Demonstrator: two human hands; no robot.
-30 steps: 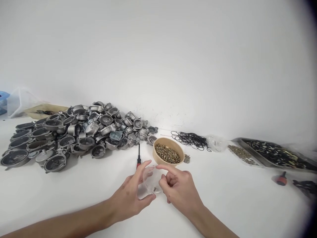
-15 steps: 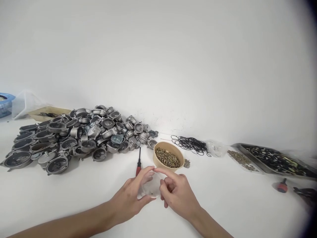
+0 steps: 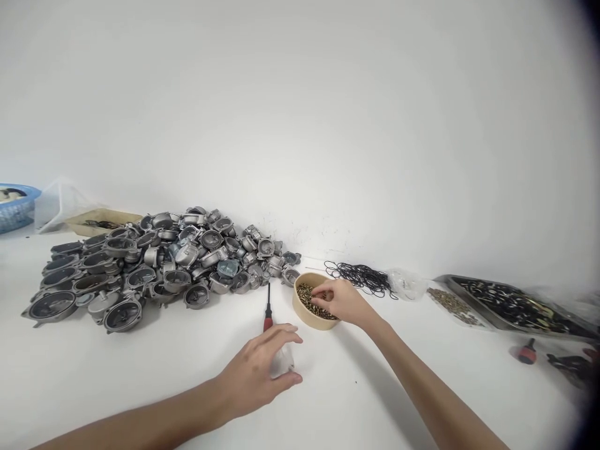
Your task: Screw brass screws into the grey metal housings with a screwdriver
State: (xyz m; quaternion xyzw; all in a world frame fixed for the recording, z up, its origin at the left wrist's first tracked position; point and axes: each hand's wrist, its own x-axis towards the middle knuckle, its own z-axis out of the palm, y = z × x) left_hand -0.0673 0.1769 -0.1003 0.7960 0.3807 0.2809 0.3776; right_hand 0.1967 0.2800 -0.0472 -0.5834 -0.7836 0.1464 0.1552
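Observation:
My left hand [image 3: 262,372] rests on the white table with its fingers curled round a small clear plastic bag [image 3: 284,361]. My right hand [image 3: 341,300] reaches into a tan bowl [image 3: 305,310] full of small brass screws, its fingertips pinched together among them. Whether a screw is between the fingers I cannot make out. A screwdriver with a red handle [image 3: 268,311] lies just left of the bowl, between it and my left hand.
A big heap of grey metal housings [image 3: 154,265] covers the left of the table. Black rubber rings [image 3: 359,273], a clear bag [image 3: 407,282], loose screws [image 3: 449,301] and a metal tray of dark parts [image 3: 515,301] lie at the right. A blue basket [image 3: 16,203] stands far left.
My right hand left the plastic bag and moved forward into the screw bowl. My left hand stayed on the bag, closing more over it. The view shifted slightly left.

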